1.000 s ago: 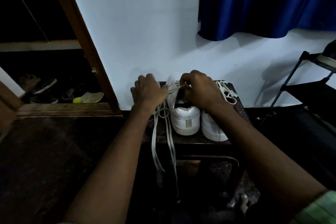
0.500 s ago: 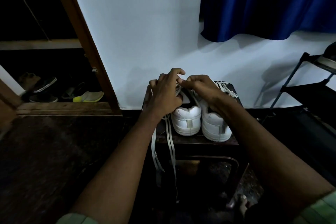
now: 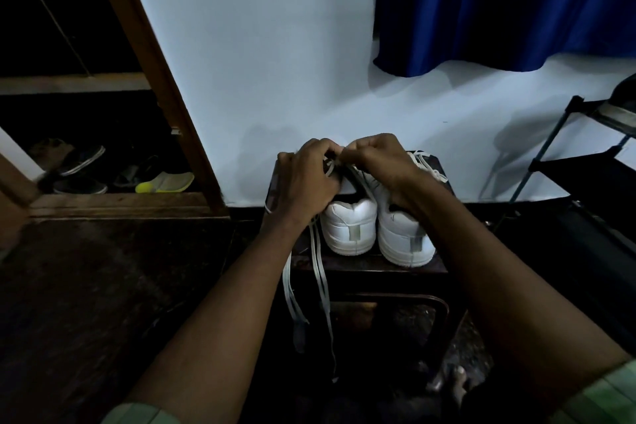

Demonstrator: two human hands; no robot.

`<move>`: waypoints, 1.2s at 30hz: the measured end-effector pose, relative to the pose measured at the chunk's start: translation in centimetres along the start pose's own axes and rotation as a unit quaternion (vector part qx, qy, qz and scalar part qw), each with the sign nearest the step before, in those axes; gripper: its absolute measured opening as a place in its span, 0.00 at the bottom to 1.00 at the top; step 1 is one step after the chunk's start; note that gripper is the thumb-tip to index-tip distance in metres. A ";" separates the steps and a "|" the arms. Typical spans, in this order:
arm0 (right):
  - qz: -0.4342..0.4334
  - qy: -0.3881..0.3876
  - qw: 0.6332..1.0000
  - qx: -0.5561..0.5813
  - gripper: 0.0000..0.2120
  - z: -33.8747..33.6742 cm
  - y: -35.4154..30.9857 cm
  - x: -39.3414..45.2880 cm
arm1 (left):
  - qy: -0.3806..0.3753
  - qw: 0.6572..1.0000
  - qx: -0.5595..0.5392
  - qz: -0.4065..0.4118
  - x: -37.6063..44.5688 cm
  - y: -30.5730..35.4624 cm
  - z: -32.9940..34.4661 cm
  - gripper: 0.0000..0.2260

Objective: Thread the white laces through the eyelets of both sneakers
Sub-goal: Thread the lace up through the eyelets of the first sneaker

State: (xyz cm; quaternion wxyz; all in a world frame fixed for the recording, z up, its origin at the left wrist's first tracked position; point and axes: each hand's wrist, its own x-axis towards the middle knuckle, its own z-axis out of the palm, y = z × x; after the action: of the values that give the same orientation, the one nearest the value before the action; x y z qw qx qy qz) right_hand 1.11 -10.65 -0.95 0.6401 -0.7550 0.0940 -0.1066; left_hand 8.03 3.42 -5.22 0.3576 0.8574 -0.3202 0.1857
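Two white sneakers stand heels toward me on a small dark stool (image 3: pixel 371 267). The left sneaker (image 3: pixel 349 227) has my left hand (image 3: pixel 306 179) over its front, fingers curled and pinching a white lace (image 3: pixel 320 272) whose ends hang down over the stool's front edge. My right hand (image 3: pixel 378 162) is curled over the same spot, fingertips meeting those of the left hand and pinching the lace. The right sneaker (image 3: pixel 402 237) lies partly under my right wrist, and its own lace (image 3: pixel 426 162) shows beyond that hand. The eyelets are hidden by my hands.
A white wall rises just behind the stool, with a blue curtain (image 3: pixel 499 10) above right. A black rack (image 3: pixel 585 165) stands at the right. Left of a wooden door frame (image 3: pixel 155 79), several shoes (image 3: pixel 165 181) lie on the floor. My foot (image 3: pixel 454 382) shows under the stool.
My left hand came in from the left side of the stool onto the left sneaker's front. Both hands have closed together and now pinch the lace at one point.
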 end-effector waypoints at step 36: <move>-0.189 0.008 0.813 -0.551 0.11 -1.1 -1.8 0.0 | -0.001 0.999 0.016 -0.039 0.3 -0.1 -0.4 0.09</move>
State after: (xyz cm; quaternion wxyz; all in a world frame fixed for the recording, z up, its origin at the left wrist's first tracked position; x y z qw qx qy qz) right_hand 0.76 -11.43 0.96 0.0831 -0.9834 -0.0022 -0.1613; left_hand 8.21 3.65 -4.82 0.3500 0.8753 -0.2837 0.1755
